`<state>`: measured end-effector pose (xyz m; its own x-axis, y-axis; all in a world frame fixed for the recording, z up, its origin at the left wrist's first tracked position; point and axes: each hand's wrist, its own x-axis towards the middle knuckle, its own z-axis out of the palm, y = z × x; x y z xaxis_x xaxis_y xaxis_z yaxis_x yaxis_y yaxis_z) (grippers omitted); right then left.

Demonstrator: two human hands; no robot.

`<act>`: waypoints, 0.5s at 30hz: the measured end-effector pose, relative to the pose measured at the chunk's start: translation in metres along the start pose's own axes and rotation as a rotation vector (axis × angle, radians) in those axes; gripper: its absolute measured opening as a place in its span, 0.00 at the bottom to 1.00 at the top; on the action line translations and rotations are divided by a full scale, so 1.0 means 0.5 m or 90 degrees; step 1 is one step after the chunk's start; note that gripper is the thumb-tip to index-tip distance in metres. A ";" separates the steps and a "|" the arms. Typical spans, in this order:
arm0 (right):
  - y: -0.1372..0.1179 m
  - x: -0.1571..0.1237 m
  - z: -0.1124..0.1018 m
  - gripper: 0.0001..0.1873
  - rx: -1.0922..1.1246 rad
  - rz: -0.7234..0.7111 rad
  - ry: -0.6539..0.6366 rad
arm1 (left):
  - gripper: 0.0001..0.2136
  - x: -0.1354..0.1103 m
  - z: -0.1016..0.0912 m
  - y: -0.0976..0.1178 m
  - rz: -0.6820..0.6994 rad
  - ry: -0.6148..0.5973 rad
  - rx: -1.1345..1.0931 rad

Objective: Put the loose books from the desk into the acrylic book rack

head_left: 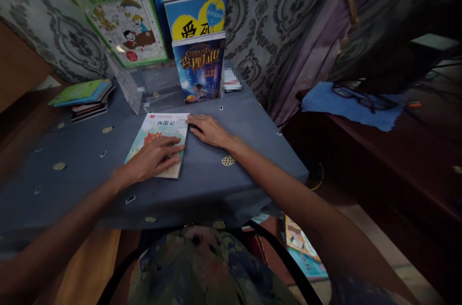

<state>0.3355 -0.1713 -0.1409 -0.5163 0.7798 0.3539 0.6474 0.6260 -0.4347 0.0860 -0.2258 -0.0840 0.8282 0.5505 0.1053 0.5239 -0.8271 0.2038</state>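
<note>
A thin paperback book [162, 127] with a pale, light-blue and orange cover lies closed on the blue-grey tablecloth [231, 170]. My left hand [153, 158] rests flat across the lower half of its cover, fingers stretched toward the right edge. At the book's upper right corner, my right hand [207, 130] touches the edge with its fingertips, the fingers extended and slightly bent. Part of the cover picture is hidden under my left hand.
Behind the book, a clear acrylic stand [135, 88] holds upright books, with a dark blue book [198, 71] in front. A stack of books [86, 95] lies at left. Glasses [361, 95] rest on a blue cloth [321, 103] at right. More books [305, 252] lie below the table.
</note>
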 end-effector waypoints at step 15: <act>-0.047 -0.018 0.003 0.17 -0.042 -0.096 0.022 | 0.17 -0.083 0.010 0.036 0.090 0.068 0.067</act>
<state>0.3241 -0.1929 -0.1352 -0.5910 0.6760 0.4401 0.6000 0.7331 -0.3202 0.0622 -0.2640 -0.0894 0.8724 0.4317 0.2293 0.4257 -0.9015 0.0776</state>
